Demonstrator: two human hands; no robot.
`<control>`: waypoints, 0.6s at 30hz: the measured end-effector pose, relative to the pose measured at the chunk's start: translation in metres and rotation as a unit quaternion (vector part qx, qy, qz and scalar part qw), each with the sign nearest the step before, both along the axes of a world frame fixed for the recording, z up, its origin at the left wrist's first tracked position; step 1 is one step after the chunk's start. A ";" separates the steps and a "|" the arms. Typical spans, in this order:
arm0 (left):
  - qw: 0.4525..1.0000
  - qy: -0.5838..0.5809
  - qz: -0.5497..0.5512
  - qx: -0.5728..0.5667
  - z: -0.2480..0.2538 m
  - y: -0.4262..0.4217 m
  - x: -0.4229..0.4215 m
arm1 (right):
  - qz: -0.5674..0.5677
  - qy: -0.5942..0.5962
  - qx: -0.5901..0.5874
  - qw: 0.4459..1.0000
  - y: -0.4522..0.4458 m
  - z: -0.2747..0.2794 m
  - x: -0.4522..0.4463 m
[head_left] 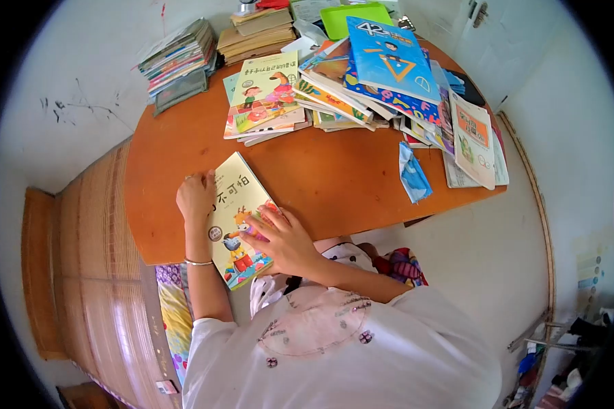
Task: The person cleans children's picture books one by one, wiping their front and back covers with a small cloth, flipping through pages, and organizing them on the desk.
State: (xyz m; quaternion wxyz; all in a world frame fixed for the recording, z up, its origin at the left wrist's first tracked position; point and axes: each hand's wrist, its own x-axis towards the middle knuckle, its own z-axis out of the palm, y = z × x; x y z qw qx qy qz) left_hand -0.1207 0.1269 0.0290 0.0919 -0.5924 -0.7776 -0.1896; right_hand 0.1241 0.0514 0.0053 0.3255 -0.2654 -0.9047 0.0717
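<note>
A picture book (228, 198) with a cream cover, large dark characters and cartoon animals lies at the table's near edge, its lower end sticking out over my lap. My left hand (196, 196) is closed at the book's upper left edge, fingers curled against it; a bracelet circles that wrist. Across the lower right of the cover rests my right hand (283, 240), its fingers spread over the cartoon animals. Its thumb is hard to make out.
On the brown table (164, 163) lie a jumbled book pile (361, 88) topped by a blue book (394, 58), a smaller pile (262, 95), a leaning stack (181, 61), brown paper books (256, 37), a green tray (355, 20) and a blue wrapper (413, 174).
</note>
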 end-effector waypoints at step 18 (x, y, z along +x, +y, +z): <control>0.984 -0.071 0.007 0.166 0.016 -0.055 -0.012 | -0.063 0.052 -0.126 0.989 0.025 0.022 0.024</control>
